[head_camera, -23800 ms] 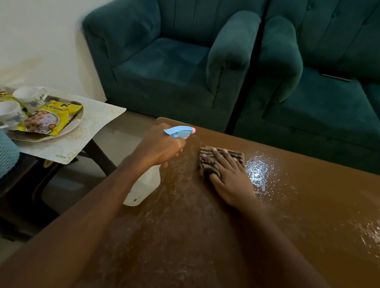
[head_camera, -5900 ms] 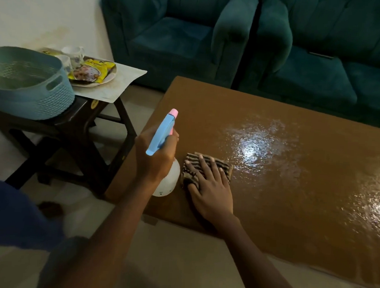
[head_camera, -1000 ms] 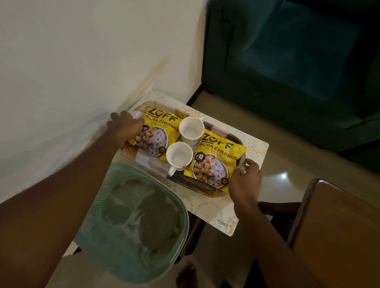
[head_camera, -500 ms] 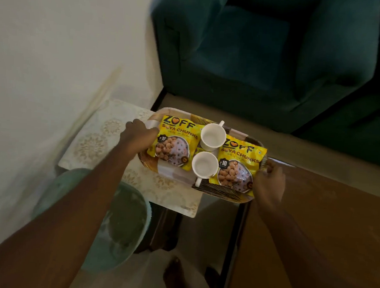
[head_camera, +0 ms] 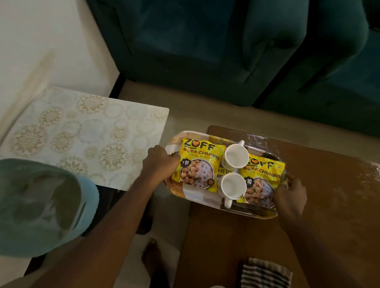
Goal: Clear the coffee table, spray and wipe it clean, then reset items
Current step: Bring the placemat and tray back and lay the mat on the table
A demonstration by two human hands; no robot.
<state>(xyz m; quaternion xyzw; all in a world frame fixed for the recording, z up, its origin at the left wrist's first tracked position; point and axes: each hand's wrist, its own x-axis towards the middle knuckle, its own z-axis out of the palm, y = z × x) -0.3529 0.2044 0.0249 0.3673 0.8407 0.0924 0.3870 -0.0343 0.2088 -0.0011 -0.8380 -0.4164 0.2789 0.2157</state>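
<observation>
Coffee table point(head_camera: 317, 229) looks wiped, reset step: left hand point(head_camera: 159, 162) grasps tray point(head_camera: 247, 212) at 9 o'clock, right hand point(head_camera: 289, 199) at 3; next, set down level

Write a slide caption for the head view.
Left hand and right hand hold a tray of two white cups and two yellow snack packets at the coffee table corner.

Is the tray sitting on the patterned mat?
No: the left hand and right hand grip the tray over a corner of the coffee table, apart from the mat.
</observation>
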